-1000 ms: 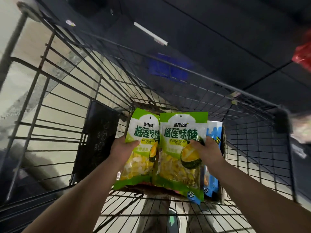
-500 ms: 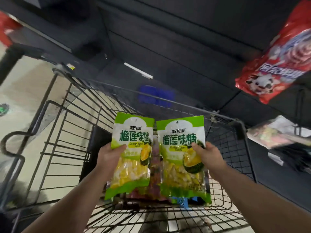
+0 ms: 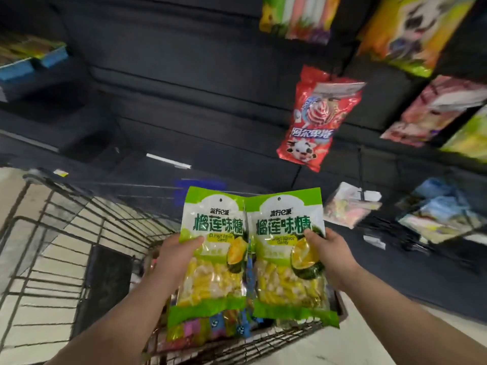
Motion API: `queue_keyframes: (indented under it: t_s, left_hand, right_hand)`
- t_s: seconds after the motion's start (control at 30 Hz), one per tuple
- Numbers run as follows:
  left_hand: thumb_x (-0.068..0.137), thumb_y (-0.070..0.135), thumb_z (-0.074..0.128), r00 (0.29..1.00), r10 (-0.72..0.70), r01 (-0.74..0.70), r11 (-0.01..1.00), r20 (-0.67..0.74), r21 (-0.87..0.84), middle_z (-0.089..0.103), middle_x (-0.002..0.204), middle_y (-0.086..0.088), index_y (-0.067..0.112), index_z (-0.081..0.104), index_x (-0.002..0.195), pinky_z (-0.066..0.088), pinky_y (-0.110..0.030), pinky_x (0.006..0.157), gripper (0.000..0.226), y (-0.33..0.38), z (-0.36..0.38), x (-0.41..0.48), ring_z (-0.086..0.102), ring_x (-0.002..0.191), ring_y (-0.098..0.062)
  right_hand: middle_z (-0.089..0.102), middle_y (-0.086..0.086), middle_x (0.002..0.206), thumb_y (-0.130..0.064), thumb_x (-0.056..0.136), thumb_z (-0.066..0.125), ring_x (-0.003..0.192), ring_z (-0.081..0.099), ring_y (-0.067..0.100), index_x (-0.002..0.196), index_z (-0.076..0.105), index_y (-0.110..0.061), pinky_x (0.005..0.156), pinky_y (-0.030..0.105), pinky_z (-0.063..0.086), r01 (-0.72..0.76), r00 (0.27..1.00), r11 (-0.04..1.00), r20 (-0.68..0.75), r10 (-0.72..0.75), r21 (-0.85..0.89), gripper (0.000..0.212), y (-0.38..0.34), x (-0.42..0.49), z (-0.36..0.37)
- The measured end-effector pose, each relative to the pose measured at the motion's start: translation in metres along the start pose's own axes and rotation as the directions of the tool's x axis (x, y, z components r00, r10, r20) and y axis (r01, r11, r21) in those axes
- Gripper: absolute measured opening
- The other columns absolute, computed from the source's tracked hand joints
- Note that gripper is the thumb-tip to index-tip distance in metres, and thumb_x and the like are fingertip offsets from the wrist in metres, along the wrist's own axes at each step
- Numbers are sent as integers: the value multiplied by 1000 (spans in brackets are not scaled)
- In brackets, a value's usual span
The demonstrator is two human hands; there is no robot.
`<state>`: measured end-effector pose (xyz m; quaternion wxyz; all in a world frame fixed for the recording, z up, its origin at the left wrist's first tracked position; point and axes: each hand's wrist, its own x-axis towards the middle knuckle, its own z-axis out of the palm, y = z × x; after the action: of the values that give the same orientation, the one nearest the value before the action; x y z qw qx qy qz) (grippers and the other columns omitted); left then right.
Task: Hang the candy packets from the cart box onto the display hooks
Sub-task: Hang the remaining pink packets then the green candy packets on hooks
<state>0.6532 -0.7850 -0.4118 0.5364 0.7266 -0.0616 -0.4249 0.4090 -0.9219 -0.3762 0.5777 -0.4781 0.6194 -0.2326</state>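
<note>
The left packet (image 3: 210,225) in your left hand (image 3: 176,256) is glossy plastic film, printed green at the top and clear over the sweets lower down; the right packet (image 3: 284,280) in your right hand (image 3: 334,256) has the same slick sheen. The cart (image 3: 87,214) under them is dark metal wire, dull rather than polished. The red packet (image 3: 313,119) hanging above looks like shiny, crinkled foil-plastic. The display panels (image 3: 197,88) behind it are matt black. The floor (image 3: 369,343) looks pale and smooth.
</note>
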Motion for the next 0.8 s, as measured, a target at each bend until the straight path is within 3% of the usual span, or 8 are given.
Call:
queue_keyframes:
  t_s: [0.1, 0.13, 0.2, 0.3, 0.37, 0.53, 0.67, 0.8]
  left_hand:
    - [84, 6, 69, 995, 67, -70, 997, 68, 30, 69, 89, -8, 11, 66, 94, 49, -27, 72, 12, 6, 42, -31, 63, 77, -19]
    - [84, 6, 69, 993, 81, -83, 996, 85, 22, 68, 94, -8, 8, 65, 102, 47, -26, 73, 19, 7, 57, -42, 63, 80, -20]
    - [83, 8, 71, 985, 84, -87, 996, 153, 14, 67, 110, -13, 3, 60, 117, 48, -33, 84, 36, 8, 87, -64, 62, 95, -25]
    - [84, 2, 67, 960, 134, -144, 989, 246, 23, 67, 93, -8, 9, 63, 105, 49, -30, 72, 23, 9, 133, -101, 62, 78, -20]
    - [84, 0, 66, 943, 139, -151, 988, 303, 17, 68, 88, -10, 8, 64, 102, 51, -35, 74, 20, 9, 165, -129, 63, 75, -23]
    - [84, -4, 64, 892, 154, -172, 985, 424, 4, 70, 75, -6, 8, 65, 93, 51, -33, 67, 15, 0, 240, -193, 63, 69, -24]
    - [85, -4, 63, 826, 188, -228, 974, 531, 11, 72, 79, -9, 4, 67, 95, 52, -33, 66, 14, -12, 294, -239, 66, 71, -25]
    - [86, -5, 61, 770, 182, -237, 972, 611, 10, 70, 89, -16, 3, 65, 102, 52, -39, 75, 18, -21, 341, -282, 65, 77, -29]
  right_hand:
    - [69, 7, 93, -17, 92, 60, 80, 65, 21, 102, 63, -11, 67, 33, 52, 20, 999, 997, -46, -16, 75, 12, 6, -16, -56]
    - [69, 7, 93, -18, 92, 60, 80, 65, 22, 103, 63, -11, 66, 32, 51, 24, 998, 995, -65, -17, 97, 13, 9, -23, -75]
    - [70, 8, 95, -18, 92, 60, 83, 67, 24, 103, 64, -12, 70, 34, 53, 44, 994, 990, -109, -30, 131, 13, 14, -38, -113]
    - [70, 9, 94, -19, 92, 60, 87, 67, 28, 88, 64, -18, 84, 44, 54, 66, 980, 984, -195, -33, 164, 5, 22, -62, -173]
    - [70, 11, 96, -20, 91, 61, 91, 66, 31, 85, 63, -20, 89, 49, 53, 86, 967, 979, -252, -38, 183, 6, 29, -78, -212]
    - [71, 12, 95, -20, 90, 62, 91, 67, 32, 97, 66, -11, 89, 49, 53, 152, 923, 963, -380, -58, 222, 11, 52, -117, -309]
    - [70, 10, 85, -17, 91, 61, 80, 66, 29, 86, 64, -14, 81, 43, 54, 211, 883, 948, -463, -79, 239, 7, 68, -152, -378]
    - [70, 11, 85, -18, 91, 62, 78, 66, 30, 86, 66, -13, 80, 45, 53, 244, 838, 940, -539, -81, 239, 8, 82, -180, -433]
